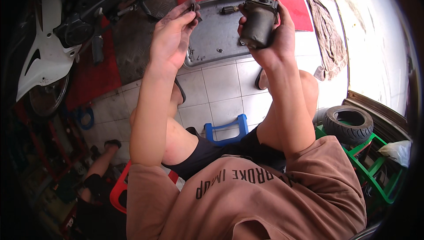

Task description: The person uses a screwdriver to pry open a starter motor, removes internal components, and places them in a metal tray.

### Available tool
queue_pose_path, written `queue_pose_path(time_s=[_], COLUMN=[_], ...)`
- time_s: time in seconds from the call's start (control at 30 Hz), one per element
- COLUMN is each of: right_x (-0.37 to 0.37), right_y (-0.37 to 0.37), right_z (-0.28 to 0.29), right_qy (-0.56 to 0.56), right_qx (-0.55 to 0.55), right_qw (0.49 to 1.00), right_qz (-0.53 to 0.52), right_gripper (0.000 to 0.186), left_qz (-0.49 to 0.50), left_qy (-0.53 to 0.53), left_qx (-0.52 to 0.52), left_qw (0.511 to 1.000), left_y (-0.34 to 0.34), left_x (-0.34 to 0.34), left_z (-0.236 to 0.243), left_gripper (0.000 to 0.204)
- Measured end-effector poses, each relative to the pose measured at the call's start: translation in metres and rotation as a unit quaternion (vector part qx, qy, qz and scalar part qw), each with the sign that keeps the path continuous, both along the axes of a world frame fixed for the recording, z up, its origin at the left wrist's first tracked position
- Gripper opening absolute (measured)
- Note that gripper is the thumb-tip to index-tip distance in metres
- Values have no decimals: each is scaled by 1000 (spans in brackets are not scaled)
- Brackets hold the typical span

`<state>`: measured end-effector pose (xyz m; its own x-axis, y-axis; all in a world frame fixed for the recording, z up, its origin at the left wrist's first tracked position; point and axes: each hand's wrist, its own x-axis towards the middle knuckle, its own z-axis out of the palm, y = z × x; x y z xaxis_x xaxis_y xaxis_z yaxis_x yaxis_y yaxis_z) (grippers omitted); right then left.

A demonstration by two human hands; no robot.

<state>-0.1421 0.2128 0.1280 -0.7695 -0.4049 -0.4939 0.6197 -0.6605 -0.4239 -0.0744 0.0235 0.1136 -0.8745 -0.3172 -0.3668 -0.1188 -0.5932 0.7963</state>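
Observation:
My right hand (282,39) grips a dark, cylindrical metal part (258,28) with a flanged top, lifted over the right side of a grey metal tray (207,32). Small fittings and a thin rod stick up from its flange. Level with it, over the tray's left edge, my left hand (174,32) is closed, thumb against the fingers. A small dark piece (193,7) shows at its fingertips, too small to name. On the tray lie a dark ribbed fitting (229,9), a small round piece (220,50) and several tiny bolts or pins near the front left corner.
A partly dismantled motorbike with a white panel (48,59) stands at the left. Right of the tray are a red mat (287,1) and a crumpled brown cloth (327,41). A tyre (348,123) rests on a green frame (375,165). Another person's leg (104,160) shows lower left.

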Motion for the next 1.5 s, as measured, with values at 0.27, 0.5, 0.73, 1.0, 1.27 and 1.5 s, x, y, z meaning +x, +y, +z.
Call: queue_pose_path(time_s=[0.27, 0.5, 0.73, 1.0, 1.27, 1.5], right_x=[2, -5, -29, -38, -45, -45], right_y=[-5, 4, 29, 43, 57, 67], right_z=[2, 0, -6, -10, -11, -4], right_qy=[3, -1, -44, -8, 14, 27], right_qx=[10, 5, -88, -135, -171, -168], right_qw=[1000, 1000, 994, 989, 983, 983], right_qz=[8, 3, -43, -50, -62, -72], right_gripper=[47, 47, 49, 57, 61, 58], left_qz=[-8, -6, -7, -157, -196, -189], left_qy=[27, 31, -35, -193, -264, -328], left_qx=[-18, -52, -168, -438, -570, -578], left_qw=[999, 998, 985, 864, 753, 723], left_y=[3, 3, -15, -7, 19, 31], left_x=[2, 2, -6, -2, 5, 0], left_z=[6, 8, -14, -126, -220, -254], left_gripper=[27, 22, 17, 17, 21, 22])
